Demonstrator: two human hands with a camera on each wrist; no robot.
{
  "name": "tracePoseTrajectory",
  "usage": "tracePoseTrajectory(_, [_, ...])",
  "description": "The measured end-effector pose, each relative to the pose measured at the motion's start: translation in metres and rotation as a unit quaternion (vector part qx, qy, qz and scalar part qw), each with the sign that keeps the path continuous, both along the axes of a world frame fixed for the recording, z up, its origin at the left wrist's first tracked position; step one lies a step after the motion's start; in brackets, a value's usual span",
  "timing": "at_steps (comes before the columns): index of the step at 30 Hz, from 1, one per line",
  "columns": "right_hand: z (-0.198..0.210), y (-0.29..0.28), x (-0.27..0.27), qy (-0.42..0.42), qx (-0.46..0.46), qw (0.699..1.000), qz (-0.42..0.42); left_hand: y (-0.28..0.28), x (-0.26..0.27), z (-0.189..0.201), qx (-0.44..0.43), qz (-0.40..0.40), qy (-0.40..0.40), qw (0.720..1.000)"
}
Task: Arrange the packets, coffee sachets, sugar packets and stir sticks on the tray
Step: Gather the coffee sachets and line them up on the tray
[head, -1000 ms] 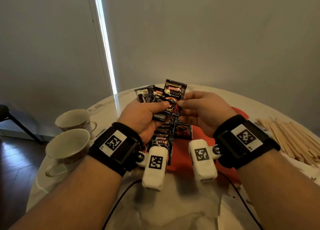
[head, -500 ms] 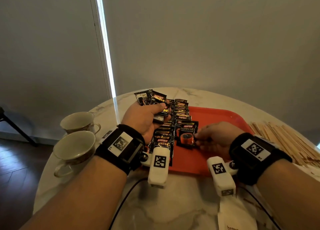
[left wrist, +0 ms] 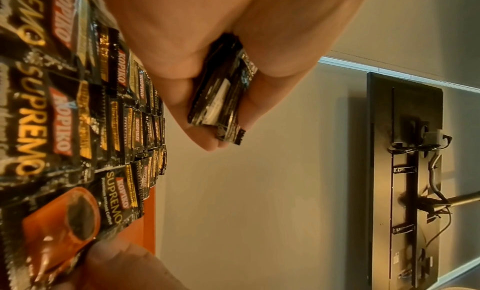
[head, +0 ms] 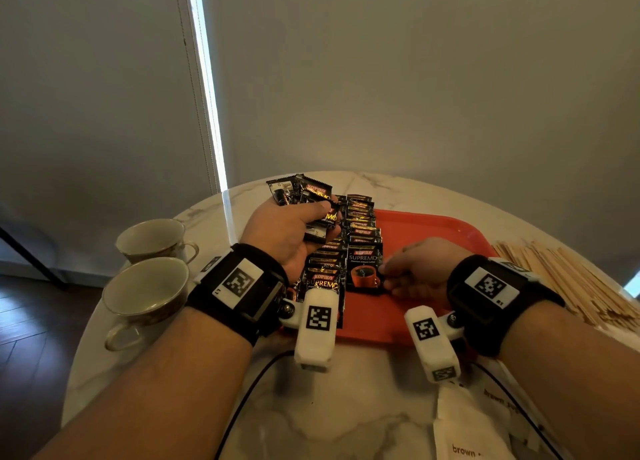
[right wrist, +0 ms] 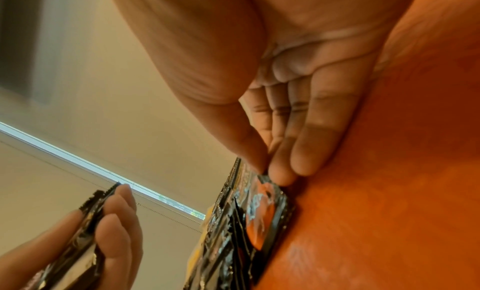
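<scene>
Sachet (head: 364,272) lies flat on the tray (head: 426,231), face up, its long axis running from the near edge toward the far edge, at the near end of the second overlapped row of sachets (head: 360,217). My right hand (head: 420,269) is on its right side: thumb and fingertips (right wrist: 281,177) pinch the right edge, low against the tray floor. So the sachet lies directly left of that grip, touching it, with the first row (head: 325,272) just beyond on the sachet's left.

My left hand (head: 289,232) is held above the tray's far left corner, fingers curled round a fanned stack (head: 304,200) of spare sachets. From the left wrist view the stack (left wrist: 221,97) is clamped between thumb and fingers. That stack is farther off and up from the right hand, so I judge the next pick calls for my right hand to let go and travel up and left toward it.

Outward from the tray: stir sticks (head: 561,279) lie heaped on the table off the tray's right edge, nearer my right hand. Two cups (head: 149,286) stand off the left edge. A paper packet (head: 467,432) marked "brown" lies by the near edge of the table.
</scene>
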State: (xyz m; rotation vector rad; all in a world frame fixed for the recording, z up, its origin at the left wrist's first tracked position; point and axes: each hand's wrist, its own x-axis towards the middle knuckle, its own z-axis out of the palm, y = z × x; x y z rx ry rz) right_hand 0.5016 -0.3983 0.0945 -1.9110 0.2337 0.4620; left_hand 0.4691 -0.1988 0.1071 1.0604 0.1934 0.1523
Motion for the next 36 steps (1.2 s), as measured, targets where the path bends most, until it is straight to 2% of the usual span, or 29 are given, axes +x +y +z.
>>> tracePoseTrajectory(7, [-0.002, -0.005, 0.001, -0.002, 0.039, 0.999, -0.005, -0.004, -0.001, -0.001, 0.009, -0.013, 0.0, 1.0])
tracePoseTrajectory(11, [0.01, -0.004, -0.001, -0.067, 0.1, 0.993, -0.019, -0.009, -0.002, -0.003, 0.024, -0.03, -0.001, 0.999])
tracePoseTrajectory(14, [0.025, 0.008, -0.006, -0.124, 0.157, 0.977, 0.078, -0.012, -0.002, -0.006, 0.035, -0.026, -0.003, 0.999])
tracePoseTrajectory(17, [0.031, 0.023, -0.01, -0.164, 0.148, 0.966, 0.135, -0.014, -0.004, -0.006, 0.036, -0.03, 0.0, 0.999])
tracePoseTrajectory(25, [0.027, 0.028, -0.006, -0.22, 0.129, 0.959, 0.122, -0.015, -0.005, -0.005, 0.042, -0.048, 0.014, 0.998])
tracePoseTrajectory(31, [0.036, 0.017, -0.003, -0.218, 0.216, 0.947, 0.098, -0.016, -0.008, 0.001, -0.01, -0.037, 0.02, 0.999])
tracePoseTrajectory(36, [0.035, 0.016, 0.0, -0.277, 0.183, 0.939, 0.094, -0.013, -0.009, -0.001, 0.009, -0.042, 0.029, 0.999])
